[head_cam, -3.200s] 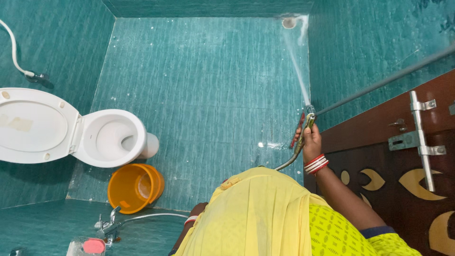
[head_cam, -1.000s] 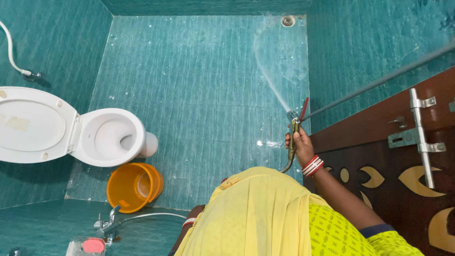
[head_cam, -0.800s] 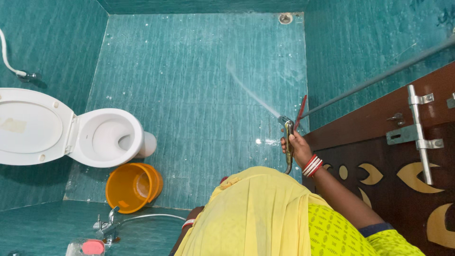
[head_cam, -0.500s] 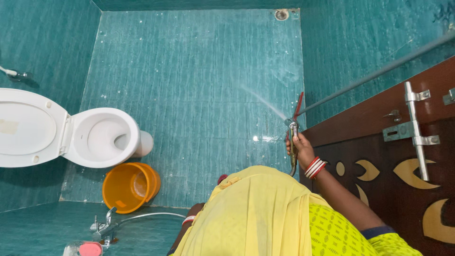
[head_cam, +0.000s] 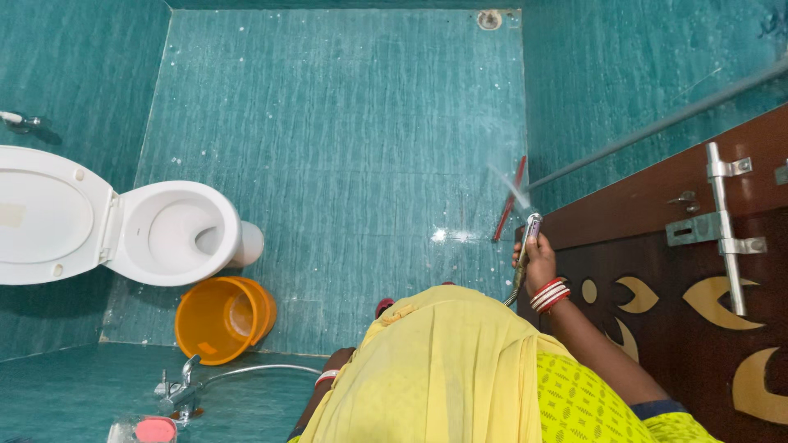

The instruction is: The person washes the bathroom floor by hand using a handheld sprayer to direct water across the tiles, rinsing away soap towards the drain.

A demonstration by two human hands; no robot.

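Small bathroom, teal tiled floor and walls, seen from above. Right hand, grip wrapped tight round one metal spray nozzle, held upright just beside the dark wooden door; thin jet of water shooting up and left from its tip, wet splash on the tiles close by. One hose hanging from the nozzle down behind yellow cloth. Red and white bangles on that wrist. One red stick leaning by the door edge, just beyond the nozzle. Left hand hidden under the yellow garment; only a wrist with one bangle showing, grip impossible to tell. One orange bucket, tilted, seemingly empty. One white toilet, lid up, bowl open. One wall tap with hose. One floor drain in the far corner.
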